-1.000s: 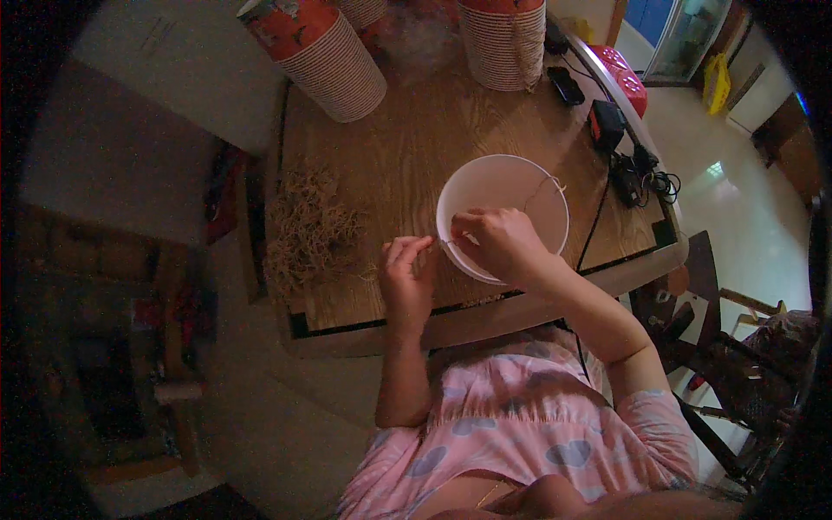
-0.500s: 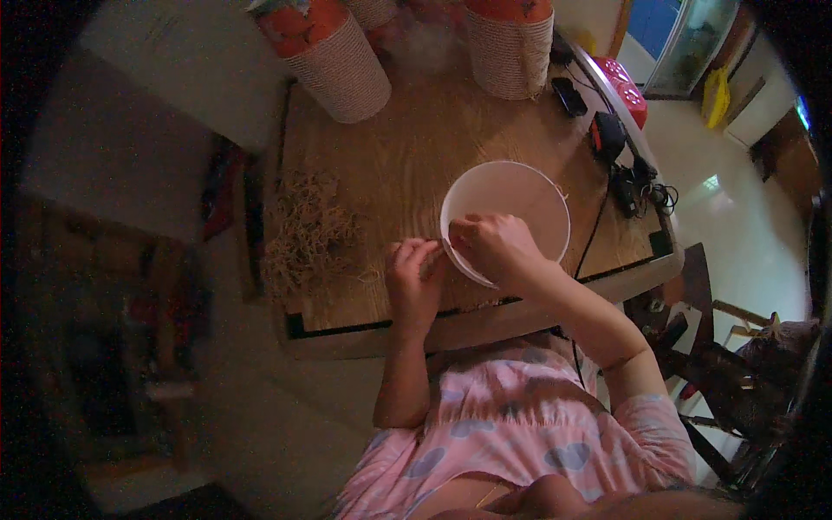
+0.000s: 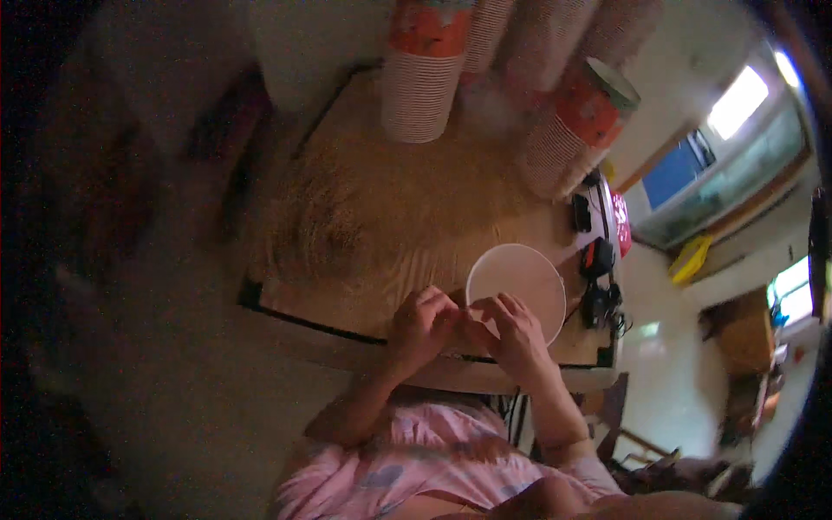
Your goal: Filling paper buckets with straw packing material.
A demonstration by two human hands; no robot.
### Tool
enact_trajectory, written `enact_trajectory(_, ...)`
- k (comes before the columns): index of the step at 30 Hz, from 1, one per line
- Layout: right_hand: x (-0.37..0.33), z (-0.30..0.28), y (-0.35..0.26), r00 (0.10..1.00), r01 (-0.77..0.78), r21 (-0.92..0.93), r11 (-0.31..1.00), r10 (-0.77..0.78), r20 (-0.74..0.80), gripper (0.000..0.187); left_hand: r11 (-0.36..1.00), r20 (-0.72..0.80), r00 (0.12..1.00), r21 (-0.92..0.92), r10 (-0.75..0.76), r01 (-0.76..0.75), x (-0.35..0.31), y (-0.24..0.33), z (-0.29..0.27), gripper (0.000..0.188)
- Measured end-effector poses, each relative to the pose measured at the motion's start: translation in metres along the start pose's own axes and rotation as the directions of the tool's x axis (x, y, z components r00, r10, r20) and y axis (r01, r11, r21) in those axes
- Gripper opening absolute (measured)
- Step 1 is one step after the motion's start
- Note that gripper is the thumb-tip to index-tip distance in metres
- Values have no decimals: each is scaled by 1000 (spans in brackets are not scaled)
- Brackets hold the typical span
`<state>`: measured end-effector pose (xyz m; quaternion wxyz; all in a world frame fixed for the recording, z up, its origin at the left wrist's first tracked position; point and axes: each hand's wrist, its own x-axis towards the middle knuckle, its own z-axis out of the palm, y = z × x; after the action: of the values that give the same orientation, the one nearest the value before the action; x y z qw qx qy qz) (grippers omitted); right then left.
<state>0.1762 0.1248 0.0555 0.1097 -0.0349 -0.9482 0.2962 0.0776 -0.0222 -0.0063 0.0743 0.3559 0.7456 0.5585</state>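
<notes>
A white round tub [image 3: 523, 276] stands near the table's front edge. Over its near left rim my right hand [image 3: 513, 340] is curled, thumb and fingertips closed in a pinch. Just left of the tub, my left hand [image 3: 421, 331] pinches too, its fingertips almost meeting those of the right. Whatever lies between the fingers is too small and blurred to make out. To the left on the tabletop spreads a loose heap of thin tan, curly strands [image 3: 316, 221], smeared by motion.
Tall stacks of ribbed paper cups [image 3: 422, 97] with orange bands stand along the back of the wooden table [image 3: 433, 204]. Another stack [image 3: 576, 130] leans at the back right. Black adapters and cables [image 3: 596, 260] lie on the right edge, near a red-and-white object [image 3: 621, 224].
My right hand has come up out of the tub to its near left rim, beside my left hand. The whole view has shifted, showing more of the cup stacks and room.
</notes>
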Motion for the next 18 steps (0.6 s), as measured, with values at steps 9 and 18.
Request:
enact_trajectory(9, -15, 2, -13, 976, 173, -240, 955, -199, -85, 16, 859, 68, 874, 162, 482, -486, -1, 15, -2, 17)
enact_trajectory(18, -25, 2, -9, 973, 1, -165, 986, -39, -227, 11, 809, 256, 850, 272, 460, -520, 19, 33, -5, 26)
